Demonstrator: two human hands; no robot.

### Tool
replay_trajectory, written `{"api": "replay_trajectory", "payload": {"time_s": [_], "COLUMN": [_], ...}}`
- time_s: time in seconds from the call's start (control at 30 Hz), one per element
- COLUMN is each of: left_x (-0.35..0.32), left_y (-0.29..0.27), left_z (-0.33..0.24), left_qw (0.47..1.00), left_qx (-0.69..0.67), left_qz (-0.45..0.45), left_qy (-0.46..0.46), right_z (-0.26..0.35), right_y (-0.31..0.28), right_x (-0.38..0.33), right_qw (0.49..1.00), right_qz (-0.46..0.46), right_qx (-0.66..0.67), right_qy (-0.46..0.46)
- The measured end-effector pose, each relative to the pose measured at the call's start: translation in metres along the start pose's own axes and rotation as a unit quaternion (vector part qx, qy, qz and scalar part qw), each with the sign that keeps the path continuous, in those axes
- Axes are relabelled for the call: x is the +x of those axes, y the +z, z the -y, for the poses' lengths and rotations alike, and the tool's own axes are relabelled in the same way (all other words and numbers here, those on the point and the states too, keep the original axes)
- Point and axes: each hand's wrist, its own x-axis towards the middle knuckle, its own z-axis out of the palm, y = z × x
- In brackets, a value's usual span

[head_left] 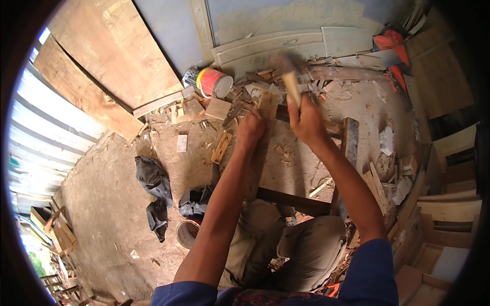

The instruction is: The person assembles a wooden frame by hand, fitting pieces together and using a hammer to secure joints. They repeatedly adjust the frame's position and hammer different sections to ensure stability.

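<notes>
My right hand (309, 121) is wrapped round the pale wooden handle of a hammer (292, 86). The hammer's head, beyond the hand, is smeared by motion. Just left of it, my left hand (251, 127) is closed against the left side of a long, narrow wooden plank (266, 109). What its fingers hold, if anything, is hidden. The plank runs away from me between my forearms, and its near end reaches my knees. Beneath and to the right of it stands a dark wooden frame (301, 202), partly covered by my right arm.
A red, yellow and black bucket (217, 84) lies on its side by the far wall among wood offcuts. Black plastic bags (153, 178) and an open round can (188, 232) are on the dirt floor at left. Wooden frames (449, 219) line the right side.
</notes>
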Motion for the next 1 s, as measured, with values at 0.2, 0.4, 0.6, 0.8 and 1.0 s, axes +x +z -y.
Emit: {"api": "replay_trajectory", "payload": {"time_s": [0.2, 0.4, 0.6, 0.8, 1.0], "left_x": [0.015, 0.011, 0.014, 0.018, 0.017], "left_y": [0.006, 0.006, 0.012, 0.012, 0.012], "left_z": [0.017, 0.011, 0.015, 0.022, 0.015], "left_qw": [0.999, 0.999, 0.998, 0.997, 0.997], "left_qx": [0.001, 0.012, 0.027, 0.027, 0.022], "left_qz": [-0.022, -0.031, -0.049, -0.053, -0.050], "left_qy": [0.028, 0.027, 0.030, 0.046, 0.050], "right_z": [-0.016, 0.000, -0.034, 0.029, -0.041], "right_y": [0.010, 0.005, 0.014, -0.016, 0.013], "right_x": [0.006, -0.001, -0.016, 0.013, -0.003], "right_qw": [0.997, 0.999, 0.991, 0.988, 0.984], "right_qz": [0.051, -0.020, 0.121, -0.099, 0.146], "right_qx": [-0.036, 0.038, -0.036, 0.122, -0.035], "right_qy": [0.034, -0.008, 0.047, 0.001, 0.090]}}
